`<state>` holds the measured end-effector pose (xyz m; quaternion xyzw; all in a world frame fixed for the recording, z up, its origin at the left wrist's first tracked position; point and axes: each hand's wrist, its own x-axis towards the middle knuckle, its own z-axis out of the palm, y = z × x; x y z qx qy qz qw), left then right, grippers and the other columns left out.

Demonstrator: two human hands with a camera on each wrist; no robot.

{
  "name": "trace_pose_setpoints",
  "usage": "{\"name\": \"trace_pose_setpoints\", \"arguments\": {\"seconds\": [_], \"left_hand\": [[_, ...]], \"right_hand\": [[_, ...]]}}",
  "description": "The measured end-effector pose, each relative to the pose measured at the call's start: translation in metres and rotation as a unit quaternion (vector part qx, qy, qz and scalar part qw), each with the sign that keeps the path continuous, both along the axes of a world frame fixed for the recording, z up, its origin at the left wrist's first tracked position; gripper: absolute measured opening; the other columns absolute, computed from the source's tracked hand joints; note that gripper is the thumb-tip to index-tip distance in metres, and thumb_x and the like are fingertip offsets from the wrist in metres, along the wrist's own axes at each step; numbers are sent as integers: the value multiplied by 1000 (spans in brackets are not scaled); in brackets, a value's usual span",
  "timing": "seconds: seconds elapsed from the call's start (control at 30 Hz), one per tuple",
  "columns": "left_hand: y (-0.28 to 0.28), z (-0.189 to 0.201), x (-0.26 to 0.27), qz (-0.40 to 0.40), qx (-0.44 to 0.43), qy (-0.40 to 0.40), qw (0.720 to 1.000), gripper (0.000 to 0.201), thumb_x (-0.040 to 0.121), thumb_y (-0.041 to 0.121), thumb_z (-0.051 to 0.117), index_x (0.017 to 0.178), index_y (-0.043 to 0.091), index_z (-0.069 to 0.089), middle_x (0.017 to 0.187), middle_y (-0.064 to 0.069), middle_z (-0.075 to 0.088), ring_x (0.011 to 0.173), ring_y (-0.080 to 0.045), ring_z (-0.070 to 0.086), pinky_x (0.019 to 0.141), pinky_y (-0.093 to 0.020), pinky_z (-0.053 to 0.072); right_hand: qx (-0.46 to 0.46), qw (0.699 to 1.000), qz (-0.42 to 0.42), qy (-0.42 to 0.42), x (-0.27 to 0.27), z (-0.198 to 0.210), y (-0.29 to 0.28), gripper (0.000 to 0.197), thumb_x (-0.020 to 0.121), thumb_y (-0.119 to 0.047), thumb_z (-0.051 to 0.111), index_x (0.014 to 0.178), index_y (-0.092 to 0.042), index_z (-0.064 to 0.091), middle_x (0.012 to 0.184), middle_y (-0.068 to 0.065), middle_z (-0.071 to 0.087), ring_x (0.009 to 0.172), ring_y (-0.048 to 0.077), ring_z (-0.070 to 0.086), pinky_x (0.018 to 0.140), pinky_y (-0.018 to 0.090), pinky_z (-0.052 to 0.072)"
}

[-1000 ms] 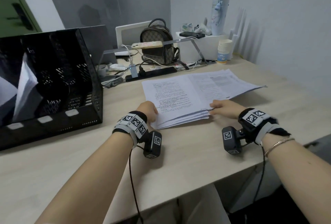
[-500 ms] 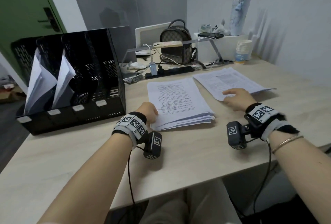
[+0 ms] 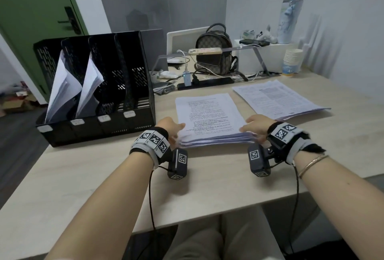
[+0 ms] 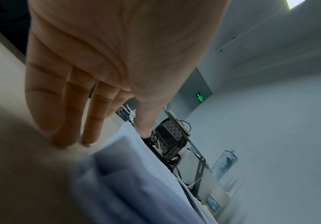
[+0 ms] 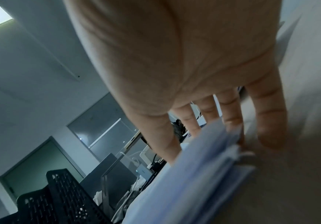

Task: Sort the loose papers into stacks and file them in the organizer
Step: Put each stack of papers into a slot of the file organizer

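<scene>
A thick stack of printed papers (image 3: 209, 118) lies on the desk in front of me. My left hand (image 3: 171, 128) is at its near left corner, thumb on the top sheet and straight fingers (image 4: 63, 121) on the desk beside the stack's edge (image 4: 136, 181). My right hand (image 3: 256, 124) is at the near right corner, thumb on top and straight fingers (image 5: 266, 121) against the stack's side (image 5: 194, 174). A second paper stack (image 3: 276, 99) lies apart at the right. The black mesh organizer (image 3: 137, 126) stands at the left, with papers (image 3: 62, 87) in its two left slots.
Behind the stacks run a black power strip (image 3: 207, 82) with cables, a patterned backpack (image 3: 214, 52), a phone (image 3: 204, 51) on a grey riser, and paper cups (image 3: 292, 60). A green door (image 3: 31, 10) is beyond the organizer.
The upper sheets were slid off to the right and now form a separate stack. My right hand has come back from that stack to the middle stack's near right corner. My left hand stayed put.
</scene>
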<state>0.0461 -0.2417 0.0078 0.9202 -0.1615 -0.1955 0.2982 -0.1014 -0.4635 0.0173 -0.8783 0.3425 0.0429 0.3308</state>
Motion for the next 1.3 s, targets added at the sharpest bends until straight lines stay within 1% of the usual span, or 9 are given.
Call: {"name": "trace_pose_setpoints", "arguments": {"seconds": [0.2,0.33,0.4,0.6,0.8,0.93,1.03,1.13,1.3], "left_hand": [[-13,-4,-8,-49,75,0,996,36,81,40,71,75,8,54,69,-3,57,74,-23,58,71,-28,50],[-15,-5,-8,-53,68,-23,996,43,76,36,77,95,7,52,85,-1,54,83,-19,50,69,-27,40],[-15,-4,-5,-28,45,-32,998,52,75,31,78,108,1,52,94,-5,52,87,-21,48,73,-27,39],[-20,-1,0,-20,24,-39,999,41,78,32,75,92,2,50,83,-5,51,80,-21,50,63,-26,39],[-20,0,1,-37,39,7,999,46,84,14,68,120,-3,46,115,-17,59,99,-30,59,86,-37,52],[-17,-2,2,-26,26,-45,998,40,91,7,52,126,-4,37,116,-18,53,108,-33,53,78,-33,40],[-10,-2,7,-12,-47,-82,995,31,92,5,45,122,0,40,121,-18,53,111,-33,51,81,-33,38],[-4,5,9,-5,-157,-105,982,29,92,3,43,120,4,42,116,-15,56,108,-29,53,83,-33,41],[-2,17,2,-39,-258,-93,961,37,93,6,44,129,14,39,118,-5,55,110,-22,51,96,-36,42]], "right_hand": [[-13,999,-16,33,-4,-8,2,59,70,-19,81,119,3,55,116,18,61,103,32,62,86,40,52],[46,998,-39,21,-5,-7,5,61,69,-3,80,120,13,50,88,15,59,90,34,66,74,39,56],[55,997,-42,32,-5,-8,10,61,70,1,79,122,14,49,104,22,63,90,34,65,61,32,54],[83,995,-40,33,-2,-16,7,72,61,8,82,123,14,46,124,31,53,103,45,61,85,59,51],[70,996,5,59,0,-15,6,88,67,-10,84,139,-4,34,85,9,56,62,19,56,60,29,50],[73,995,19,69,1,-10,6,76,70,-37,81,127,3,51,89,13,60,71,23,54,56,26,45],[100,995,-24,14,3,-13,-3,69,71,-48,76,118,-1,57,98,12,69,74,22,62,73,33,55],[171,976,-68,-118,7,-15,-8,81,78,-46,71,138,-4,37,95,12,59,65,15,52,64,28,50],[271,899,-105,-328,14,-2,-9,67,83,-39,67,136,-7,40,126,6,59,106,25,61,80,42,55]]}}
